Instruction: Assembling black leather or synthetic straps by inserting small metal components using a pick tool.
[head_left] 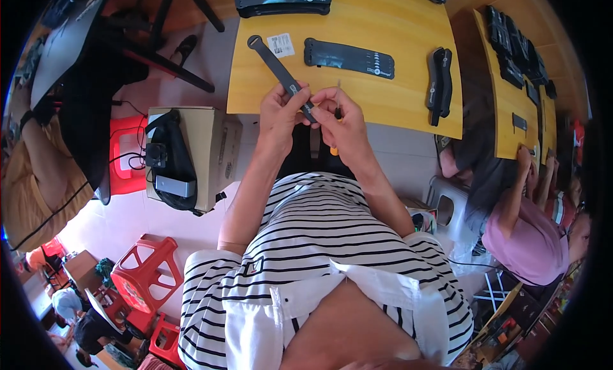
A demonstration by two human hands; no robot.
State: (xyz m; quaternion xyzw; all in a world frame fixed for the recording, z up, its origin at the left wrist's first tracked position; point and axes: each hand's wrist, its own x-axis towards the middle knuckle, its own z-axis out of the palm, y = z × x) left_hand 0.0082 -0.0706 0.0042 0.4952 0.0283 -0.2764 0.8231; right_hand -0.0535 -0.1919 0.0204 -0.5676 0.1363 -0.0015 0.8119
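Note:
A long black strap (276, 66) with a loop at its far end slants over the near edge of the yellow table. My left hand (279, 114) is closed on its lower part, thumb on top. Close beside it, my right hand (343, 121) is closed round a slim tool (334, 151) with a yellow handle end and a thin metal tip pointing away; its exact kind is unclear. The right fingertips also meet the strap's near end. A flat bundle of black straps (348, 58) lies beyond my hands, and a small white printed label (281, 45) is by the strap's loop.
More strap bundles lie at the table's far edge (284, 0) and right side (438, 85). On the left, a cardboard box (214, 156) carries a black bag (175, 162). Red stools (148, 274) stand on the floor. People work at another yellow table (511, 124) on the right.

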